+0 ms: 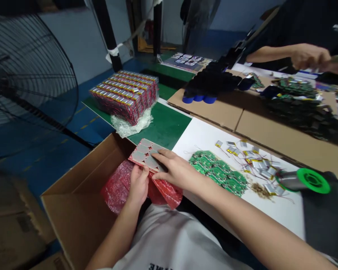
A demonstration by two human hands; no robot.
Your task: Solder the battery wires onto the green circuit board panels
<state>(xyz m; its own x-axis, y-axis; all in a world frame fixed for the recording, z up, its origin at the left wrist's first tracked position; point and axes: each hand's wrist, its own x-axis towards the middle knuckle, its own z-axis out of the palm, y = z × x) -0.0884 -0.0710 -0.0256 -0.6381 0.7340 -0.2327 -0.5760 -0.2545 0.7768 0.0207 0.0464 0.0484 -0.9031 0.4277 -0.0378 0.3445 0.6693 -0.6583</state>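
My left hand is closed on the near edge of a stack of circuit board panels, thumb on top. The top panel is pale grey with rows of round boards. Red bubble wrap hangs around and below the stack, over the open cardboard box. My right hand lies over the stack's right part, fingers stretched across the top panel and thumb apart near the wrap. To its right, a pile of green round circuit boards covers part of the white tabletop.
A block of battery cells stands on the green mat. Loose battery cells and a solder wire spool lie to the right. Beyond the cardboard sheet, a co-worker's hands are busy. A fan stands left.
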